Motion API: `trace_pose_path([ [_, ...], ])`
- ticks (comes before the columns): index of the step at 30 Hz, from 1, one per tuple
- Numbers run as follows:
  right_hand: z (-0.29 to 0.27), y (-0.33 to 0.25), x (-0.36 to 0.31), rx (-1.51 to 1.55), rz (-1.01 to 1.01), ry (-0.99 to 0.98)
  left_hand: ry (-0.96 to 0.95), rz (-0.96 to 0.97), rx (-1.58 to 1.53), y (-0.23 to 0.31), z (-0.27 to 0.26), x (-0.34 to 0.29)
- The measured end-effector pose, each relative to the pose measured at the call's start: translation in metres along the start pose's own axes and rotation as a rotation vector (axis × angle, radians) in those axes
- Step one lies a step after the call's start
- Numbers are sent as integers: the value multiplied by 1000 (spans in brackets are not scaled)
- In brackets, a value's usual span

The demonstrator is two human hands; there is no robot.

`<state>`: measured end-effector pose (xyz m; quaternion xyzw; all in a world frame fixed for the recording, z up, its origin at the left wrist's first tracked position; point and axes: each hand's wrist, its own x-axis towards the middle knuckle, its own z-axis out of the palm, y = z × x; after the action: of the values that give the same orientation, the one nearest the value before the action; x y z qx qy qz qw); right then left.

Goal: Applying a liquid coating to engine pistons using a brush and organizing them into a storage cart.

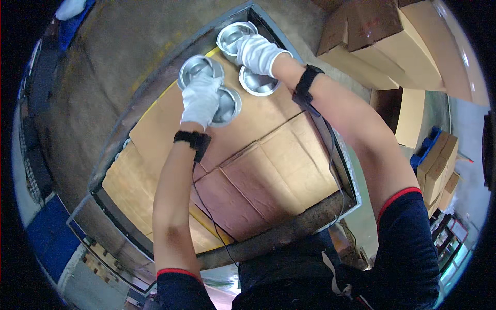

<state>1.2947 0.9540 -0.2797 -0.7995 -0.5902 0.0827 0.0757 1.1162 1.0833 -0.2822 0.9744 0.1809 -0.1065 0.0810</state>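
Gloved left hand (200, 99) and right hand (258, 53) each close on far steel bowls (232, 35), setting them side by side on cardboard (268, 160).

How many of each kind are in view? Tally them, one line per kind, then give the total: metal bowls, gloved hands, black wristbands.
Metal bowls: 4, at
Gloved hands: 2, left hand and right hand, each resting on the bowls
Black wristbands: 2, at and
Total: 8
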Motion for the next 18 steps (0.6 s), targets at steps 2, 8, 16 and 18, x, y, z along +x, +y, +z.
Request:
trace_pose_path([
  [2,4,0,-5,-74,-137,159,-47,-16,-1,3,-15,-39],
  [8,25,25,-13,-420,-316,200,88,-82,-397,10,-31,-212],
  [16,1,-24,-57,111,-158,253,-25,-370,-123,22,-83,-438],
  [18,-9,-58,-108,299,105,247,-82,-445,-193,21,-101,-468],
])
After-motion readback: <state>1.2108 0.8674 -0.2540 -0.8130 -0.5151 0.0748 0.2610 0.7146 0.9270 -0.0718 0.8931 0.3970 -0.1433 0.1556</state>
